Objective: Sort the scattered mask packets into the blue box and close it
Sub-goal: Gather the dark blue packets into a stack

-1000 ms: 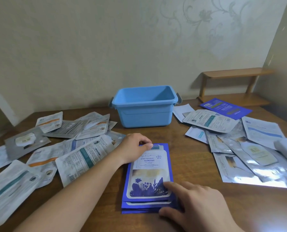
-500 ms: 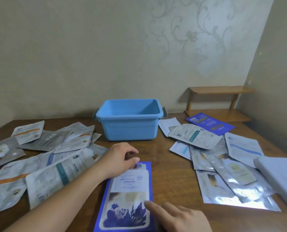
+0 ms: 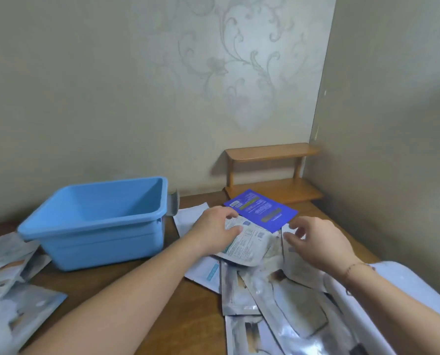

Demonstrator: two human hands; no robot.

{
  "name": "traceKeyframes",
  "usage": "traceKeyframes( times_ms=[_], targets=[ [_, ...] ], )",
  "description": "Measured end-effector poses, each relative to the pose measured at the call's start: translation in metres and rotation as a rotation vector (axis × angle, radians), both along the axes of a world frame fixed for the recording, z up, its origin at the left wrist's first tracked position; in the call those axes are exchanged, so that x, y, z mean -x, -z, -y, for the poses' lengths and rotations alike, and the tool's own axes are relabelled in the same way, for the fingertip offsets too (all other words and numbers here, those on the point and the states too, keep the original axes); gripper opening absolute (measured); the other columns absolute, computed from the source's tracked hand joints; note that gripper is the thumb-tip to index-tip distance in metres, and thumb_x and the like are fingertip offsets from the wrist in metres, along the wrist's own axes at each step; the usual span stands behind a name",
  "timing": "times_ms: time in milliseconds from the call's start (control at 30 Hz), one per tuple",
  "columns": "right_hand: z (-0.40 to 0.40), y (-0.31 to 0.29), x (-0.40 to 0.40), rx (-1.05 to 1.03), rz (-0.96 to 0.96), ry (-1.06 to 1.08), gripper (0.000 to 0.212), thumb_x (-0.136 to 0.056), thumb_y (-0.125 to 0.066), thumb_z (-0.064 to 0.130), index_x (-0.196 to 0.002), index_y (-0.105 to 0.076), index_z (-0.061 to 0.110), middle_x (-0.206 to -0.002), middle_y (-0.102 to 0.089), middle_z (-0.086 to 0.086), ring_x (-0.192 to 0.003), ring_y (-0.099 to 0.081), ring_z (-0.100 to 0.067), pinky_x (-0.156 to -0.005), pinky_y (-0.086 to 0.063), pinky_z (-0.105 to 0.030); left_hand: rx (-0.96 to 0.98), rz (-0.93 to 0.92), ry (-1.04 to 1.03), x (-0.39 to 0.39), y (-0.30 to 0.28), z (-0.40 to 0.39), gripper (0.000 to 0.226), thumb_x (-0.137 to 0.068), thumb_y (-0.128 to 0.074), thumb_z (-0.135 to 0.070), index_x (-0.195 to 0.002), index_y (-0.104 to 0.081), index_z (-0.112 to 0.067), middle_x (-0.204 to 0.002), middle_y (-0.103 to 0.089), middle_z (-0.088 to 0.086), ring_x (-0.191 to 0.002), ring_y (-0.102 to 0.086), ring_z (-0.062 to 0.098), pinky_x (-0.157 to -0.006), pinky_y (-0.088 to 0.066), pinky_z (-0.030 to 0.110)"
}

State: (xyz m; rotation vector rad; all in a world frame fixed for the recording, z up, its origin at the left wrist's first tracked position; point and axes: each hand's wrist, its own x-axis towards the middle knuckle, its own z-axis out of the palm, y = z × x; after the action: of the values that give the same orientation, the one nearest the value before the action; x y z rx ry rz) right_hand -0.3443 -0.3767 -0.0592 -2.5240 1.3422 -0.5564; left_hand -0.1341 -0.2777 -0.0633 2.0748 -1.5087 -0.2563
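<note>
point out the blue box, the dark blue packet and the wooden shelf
blue box (image 3: 106, 242): head view, on its front wall
dark blue packet (image 3: 262, 210): head view, middle of its printed back
wooden shelf (image 3: 271, 151): head view, on its top board

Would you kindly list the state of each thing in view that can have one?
Blue box: open, no lid on, nothing seen inside.
White packet: gripped at its edge by the left hand.
Right hand: fingers loosely curled above the packets, holding nothing.
Blue packet: lying flat, untouched.
</note>
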Motion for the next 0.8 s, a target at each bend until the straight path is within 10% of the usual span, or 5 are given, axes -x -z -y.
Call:
traceKeyframes(
  times_ms=[133, 333, 800],
  targets=[
    [0.049, 0.005, -0.006, -0.09, -0.041, 0.038, 0.012, -0.084, -0.059, 0.04, -0.075, -0.057, 0.031, -0.088, -0.068, 0.003, -0.081, -0.058, -0.023, -0.063, -0.04, -0.028, -0.013, -0.053, -0.15, -0.019, 0.015, 0.06, 0.037, -0.091, -0.065, -0.035, -0.122, -0.064, -0.016, -0.125, -0.062, 0.002, -0.116, -0.055, 0.02, -0.093, -0.04, 0.025],
    [0.093, 0.021, -0.021, -0.225, 0.017, 0.086, 0.032, -0.08, -0.064, 0.035, -0.111, -0.066, 0.029, -0.109, -0.07, -0.001, -0.101, -0.063, -0.025, -0.083, -0.052, -0.031, -0.075, -0.112, -0.287, -0.05, 0.028, 0.114, 0.044, -0.096, -0.059, -0.035, -0.134, -0.056, -0.013, -0.135, -0.059, 0.006, -0.126, -0.052, 0.026, -0.102, -0.043, 0.033],
    [0.111, 0.034, -0.033, -0.264, 0.271, 0.088, 0.022, -0.076, -0.074, 0.009, -0.09, -0.073, 0.026, -0.077, -0.068, 0.008, -0.085, -0.064, -0.013, -0.075, -0.044, -0.022, -0.045, -0.084, -0.308, -0.055, 0.039, 0.13, 0.041, -0.087, -0.051, -0.005, -0.112, -0.067, -0.032, -0.13, -0.061, -0.006, -0.124, -0.05, 0.024, -0.107, -0.037, 0.04]
  ],
)
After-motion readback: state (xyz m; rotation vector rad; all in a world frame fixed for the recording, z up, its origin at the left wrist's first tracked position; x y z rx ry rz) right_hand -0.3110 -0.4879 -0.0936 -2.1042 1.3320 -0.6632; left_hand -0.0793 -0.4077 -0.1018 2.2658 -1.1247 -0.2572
